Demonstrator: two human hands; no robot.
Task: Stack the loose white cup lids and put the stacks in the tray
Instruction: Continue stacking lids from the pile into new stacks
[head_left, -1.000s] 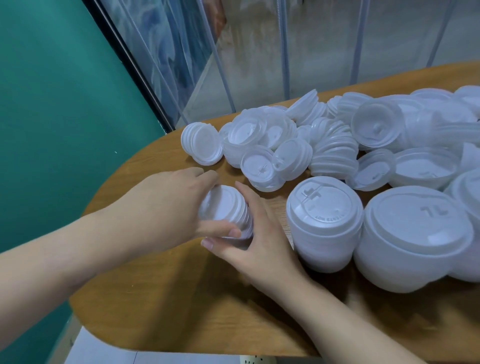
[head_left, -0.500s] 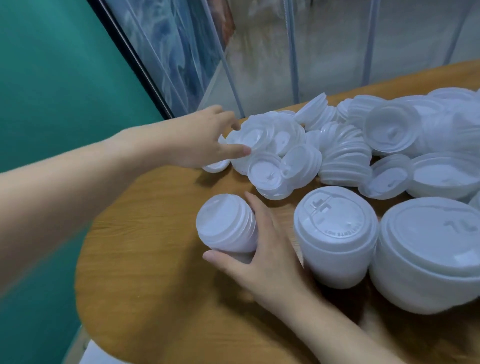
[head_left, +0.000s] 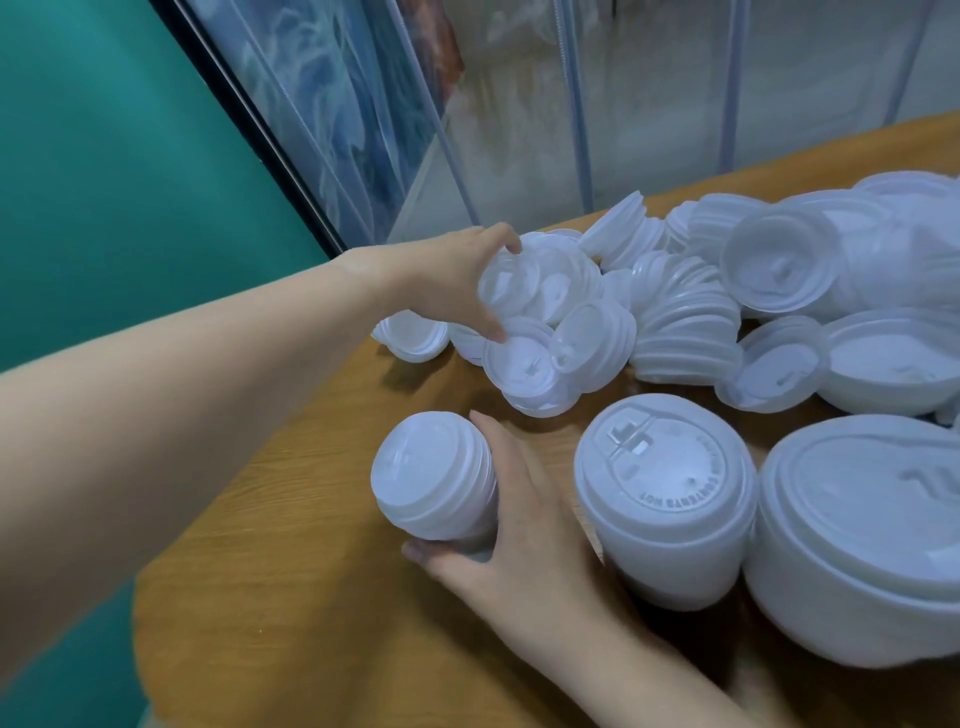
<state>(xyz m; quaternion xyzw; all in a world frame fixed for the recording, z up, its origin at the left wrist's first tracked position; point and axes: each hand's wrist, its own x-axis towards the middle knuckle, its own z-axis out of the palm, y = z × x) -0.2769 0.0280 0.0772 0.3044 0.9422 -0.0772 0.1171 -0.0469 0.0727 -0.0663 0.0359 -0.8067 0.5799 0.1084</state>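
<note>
Wooden table (head_left: 291, 597), rounded at its near-left corner, stands against a teal wall (head_left: 104, 156) and carries a heap of loose white lids (head_left: 685, 312) across its far side. No tray is in view.

Right hand (head_left: 524, 540): fingers curled round the small lid stack (head_left: 434, 475), holding it tilted on the table near the corner. Left hand (head_left: 447, 278): thumb and fingers pinching one loose small lid (head_left: 511, 283) at the near-left edge of the heap. Two wider stacks (head_left: 665, 499) stand just right of the held one.

Step in hand, as judged: add a lid to the small stack. Lift one lid only, match its diameter, turn it dome-up, seat it squarely, and press until nested. Keep the stack braced throughout.
</note>
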